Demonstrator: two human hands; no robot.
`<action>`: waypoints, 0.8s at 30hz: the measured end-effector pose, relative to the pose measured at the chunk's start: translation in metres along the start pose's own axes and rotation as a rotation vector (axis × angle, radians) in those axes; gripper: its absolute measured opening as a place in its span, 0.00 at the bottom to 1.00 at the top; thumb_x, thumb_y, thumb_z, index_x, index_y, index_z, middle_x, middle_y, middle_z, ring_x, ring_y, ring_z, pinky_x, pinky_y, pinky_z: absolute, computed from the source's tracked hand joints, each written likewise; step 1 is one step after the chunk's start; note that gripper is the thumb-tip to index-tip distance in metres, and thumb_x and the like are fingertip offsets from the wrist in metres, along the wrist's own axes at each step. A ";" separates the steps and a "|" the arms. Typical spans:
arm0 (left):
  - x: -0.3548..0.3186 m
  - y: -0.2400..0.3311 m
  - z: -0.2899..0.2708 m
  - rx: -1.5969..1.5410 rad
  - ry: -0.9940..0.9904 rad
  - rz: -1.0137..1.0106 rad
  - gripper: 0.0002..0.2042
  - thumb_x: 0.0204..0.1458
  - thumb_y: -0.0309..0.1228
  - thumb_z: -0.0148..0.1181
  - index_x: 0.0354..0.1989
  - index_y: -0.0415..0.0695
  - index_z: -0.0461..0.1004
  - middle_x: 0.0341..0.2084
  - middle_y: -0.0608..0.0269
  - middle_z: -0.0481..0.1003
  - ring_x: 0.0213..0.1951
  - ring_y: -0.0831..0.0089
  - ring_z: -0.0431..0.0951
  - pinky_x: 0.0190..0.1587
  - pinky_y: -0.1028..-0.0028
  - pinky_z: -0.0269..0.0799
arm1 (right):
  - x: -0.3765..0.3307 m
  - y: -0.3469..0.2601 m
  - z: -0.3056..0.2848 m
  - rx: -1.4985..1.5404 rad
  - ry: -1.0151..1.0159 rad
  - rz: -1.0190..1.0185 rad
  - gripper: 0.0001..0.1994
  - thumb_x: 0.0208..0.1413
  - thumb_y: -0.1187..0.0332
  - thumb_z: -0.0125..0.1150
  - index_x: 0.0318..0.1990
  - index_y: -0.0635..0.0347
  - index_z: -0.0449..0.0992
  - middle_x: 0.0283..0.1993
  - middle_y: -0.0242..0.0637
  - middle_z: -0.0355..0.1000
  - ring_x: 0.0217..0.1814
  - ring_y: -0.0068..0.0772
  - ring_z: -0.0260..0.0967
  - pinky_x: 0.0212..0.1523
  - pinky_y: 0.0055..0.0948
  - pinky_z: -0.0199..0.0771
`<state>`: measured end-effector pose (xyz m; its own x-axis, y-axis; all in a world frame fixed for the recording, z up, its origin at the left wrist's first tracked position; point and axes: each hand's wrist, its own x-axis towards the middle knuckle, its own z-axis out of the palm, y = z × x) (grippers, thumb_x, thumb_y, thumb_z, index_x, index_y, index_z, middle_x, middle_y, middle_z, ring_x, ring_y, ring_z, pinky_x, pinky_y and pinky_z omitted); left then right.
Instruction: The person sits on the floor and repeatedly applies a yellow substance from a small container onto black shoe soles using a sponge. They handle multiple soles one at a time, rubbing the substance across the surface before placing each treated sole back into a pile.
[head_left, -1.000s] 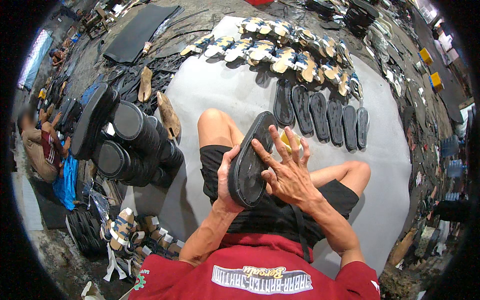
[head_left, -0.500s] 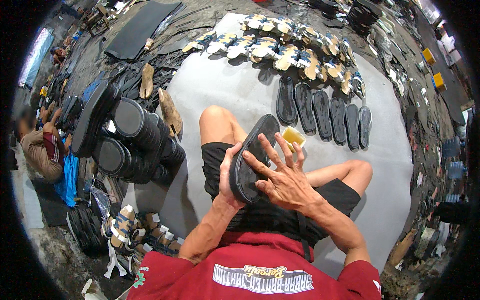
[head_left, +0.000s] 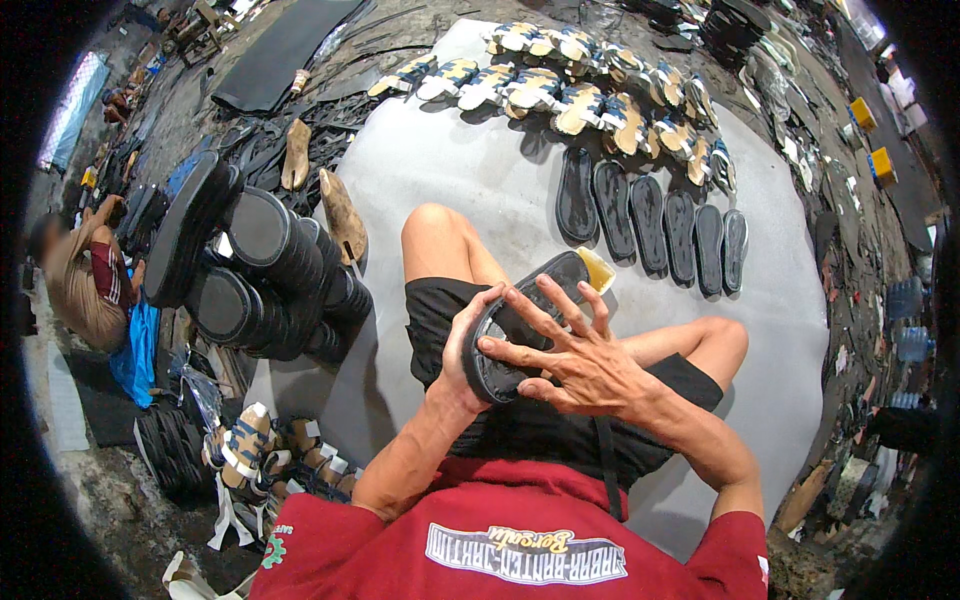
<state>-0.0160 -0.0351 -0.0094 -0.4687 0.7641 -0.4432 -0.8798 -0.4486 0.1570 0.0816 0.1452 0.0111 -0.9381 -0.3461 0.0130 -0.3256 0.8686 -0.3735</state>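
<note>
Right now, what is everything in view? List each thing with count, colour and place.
Sole in hand: one, black, held over the lap.
Yellow piece: one, at the sole's far tip.
Flat soles: five, black, in a row on the grey mat.
Finished sandals: many, patterned, along the mat's far edge.
Stacked soles: several black stacks, left of the mat.
Wooden foot forms: two, tan, at the mat's left edge.
Seated person: one, far left.
Left hand: grips the sole's edge.
Right hand: fingers spread flat on the sole.

Sole (head_left: 520, 320) middle hidden under right hand (head_left: 580, 365)
</note>
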 end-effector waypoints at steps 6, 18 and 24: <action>0.017 0.003 -0.045 -0.168 -0.182 -0.193 0.24 0.76 0.48 0.39 0.71 0.50 0.69 0.60 0.48 0.78 0.55 0.55 0.85 0.58 0.54 0.86 | -0.002 0.005 -0.003 -0.073 0.015 -0.061 0.27 0.74 0.36 0.43 0.78 0.04 0.56 0.90 0.28 0.40 0.92 0.44 0.24 0.83 0.64 0.11; -0.007 0.006 0.014 0.109 0.074 -0.059 0.22 0.74 0.45 0.45 0.63 0.41 0.76 0.49 0.49 0.85 0.45 0.58 0.89 0.47 0.57 0.89 | -0.010 0.025 -0.007 0.100 0.033 -0.241 0.23 0.74 0.35 0.41 0.74 0.05 0.67 0.90 0.34 0.39 0.91 0.52 0.31 0.82 0.65 0.22; 0.003 0.015 0.013 -0.277 -0.313 -0.127 0.29 0.73 0.48 0.42 0.65 0.33 0.75 0.53 0.40 0.83 0.48 0.49 0.88 0.57 0.50 0.84 | -0.013 0.009 0.008 0.072 0.219 0.151 0.27 0.73 0.40 0.45 0.77 0.20 0.68 0.89 0.45 0.39 0.88 0.62 0.30 0.80 0.67 0.27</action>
<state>-0.0319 -0.0339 0.0030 -0.3968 0.9059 -0.1482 -0.8977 -0.4167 -0.1433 0.0920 0.1545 0.0002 -0.9812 -0.1229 0.1491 -0.1781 0.8744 -0.4512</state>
